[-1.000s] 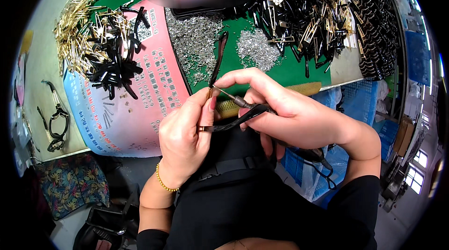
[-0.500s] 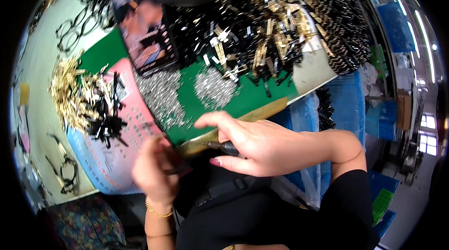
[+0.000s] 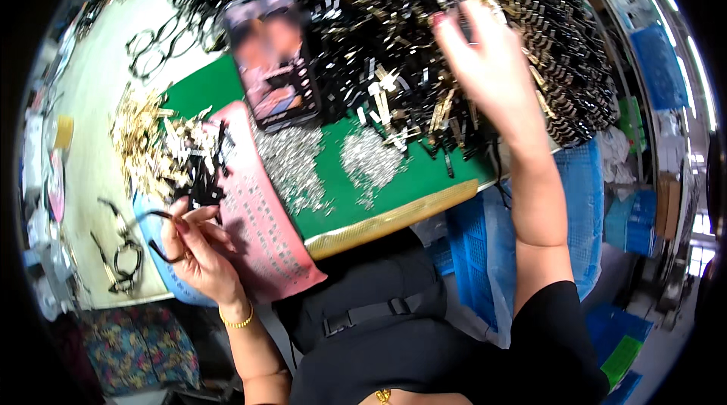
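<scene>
My left hand [image 3: 198, 257] is raised over the front left of the mat. Its thumb and fingers are pinched on a dark, thin, curved eyeglass frame [image 3: 157, 216], whose ends stick out to the left; the fingers hide the rest. At the back right, my right hand [image 3: 485, 57] reaches over a big heap of black and gold eyeglass parts [image 3: 424, 72]. Its thumb and fingers are apart, slightly blurred, with dark parts showing between them. Beside my left hand lies a smaller pile of gold and black strips [image 3: 144, 140].
A phone [image 3: 276, 95] lies on the green mat [image 3: 303, 219], behind piles of small silver pieces [image 3: 371, 159]. A pink-and-blue sheet [image 3: 261, 216] overhangs the table's front edge. Loose frames [image 3: 125, 261] rest at the left. Blue crates [image 3: 473, 261] stand at the right.
My right hand has moved from the front edge to the far right heap; the dark tool handle beside it no longer shows. My left hand has moved left, and its dark frame now shows.
</scene>
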### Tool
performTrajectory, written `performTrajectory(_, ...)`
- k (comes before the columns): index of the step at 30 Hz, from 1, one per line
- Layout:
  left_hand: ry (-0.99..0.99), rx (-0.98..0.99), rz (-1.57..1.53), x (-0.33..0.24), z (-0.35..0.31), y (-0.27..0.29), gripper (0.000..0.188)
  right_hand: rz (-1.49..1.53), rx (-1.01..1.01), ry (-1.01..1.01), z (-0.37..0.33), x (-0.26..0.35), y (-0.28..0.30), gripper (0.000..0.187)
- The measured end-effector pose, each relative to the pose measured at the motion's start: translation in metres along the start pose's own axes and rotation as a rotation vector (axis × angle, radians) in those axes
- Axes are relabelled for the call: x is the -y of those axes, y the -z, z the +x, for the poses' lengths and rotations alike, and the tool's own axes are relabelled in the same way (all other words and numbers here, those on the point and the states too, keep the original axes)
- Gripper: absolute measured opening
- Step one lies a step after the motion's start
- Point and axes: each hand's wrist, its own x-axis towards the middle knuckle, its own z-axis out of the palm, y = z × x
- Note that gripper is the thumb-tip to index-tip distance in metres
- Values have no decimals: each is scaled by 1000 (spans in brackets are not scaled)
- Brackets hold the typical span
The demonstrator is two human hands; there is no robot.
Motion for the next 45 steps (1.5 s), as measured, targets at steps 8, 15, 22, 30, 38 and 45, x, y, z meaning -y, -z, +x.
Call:
performTrajectory(8,-145,-48,-91,-26,-14,-2,32,825,997,-522,-68,86,19,20)
performTrajectory(15,91,392,130,-39,-39,-11,21,327,1355,-83,-125,89,-12,35)
performTrajectory(22,-344,483,513,-22,-17,-12,23,-248,823,343,-133,70,-8,43)
performTrajectory(30,-34,208,-13,-17,-17,-5,21,-278,753,364,-133,67,-18,56)
performTrajectory(38,234,155,-147,-28,-1,-9,24,-265,780,400,-130,66,-20,58)
performTrajectory(45,290,289,-148,-15,19,-16,22,-382,813,473,-128,74,-20,69)
